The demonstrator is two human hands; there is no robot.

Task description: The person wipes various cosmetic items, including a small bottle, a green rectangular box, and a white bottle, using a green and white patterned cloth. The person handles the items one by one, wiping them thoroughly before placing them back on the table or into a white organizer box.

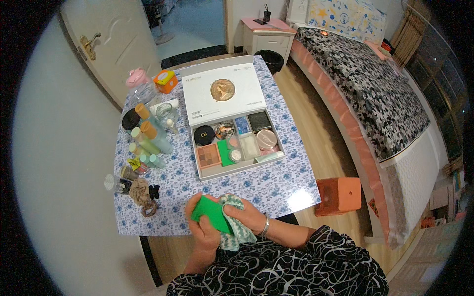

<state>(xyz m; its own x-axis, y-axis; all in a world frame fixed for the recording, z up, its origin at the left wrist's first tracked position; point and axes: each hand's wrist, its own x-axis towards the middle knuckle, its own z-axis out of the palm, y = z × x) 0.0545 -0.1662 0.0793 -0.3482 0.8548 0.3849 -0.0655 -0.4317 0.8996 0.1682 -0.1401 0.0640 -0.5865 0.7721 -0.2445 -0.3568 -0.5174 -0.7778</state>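
Just past the table's near edge, my left hand (pixel 204 232) grips a flat bright green object (pixel 210 213), its thumb lying across the face. My right hand (pixel 249 218) pinches a teal-and-white patterned cloth (pixel 237 232) against the right side of that green object. Beyond my hands, a white box (pixel 242 173) stands with its lid (pixel 202 98) tipped back. Inside it are a round black compact (pixel 204 135), an eyeshadow palette (pixel 209 155), a second green piece (pixel 224 158), a round pinkish compact (pixel 266 139), a dark square case (pixel 259 121) and a pale tube (pixel 269 157).
On the table's left are several cosmetic bottles (pixel 159 140), a scrunchie (pixel 140 192), a black hair clip (pixel 154 191), a pink-lidded jar (pixel 139 83) and an orange tin (pixel 166 81). An orange stool (pixel 342 196) stands beside the bed (pixel 363 85). A wall borders the left.
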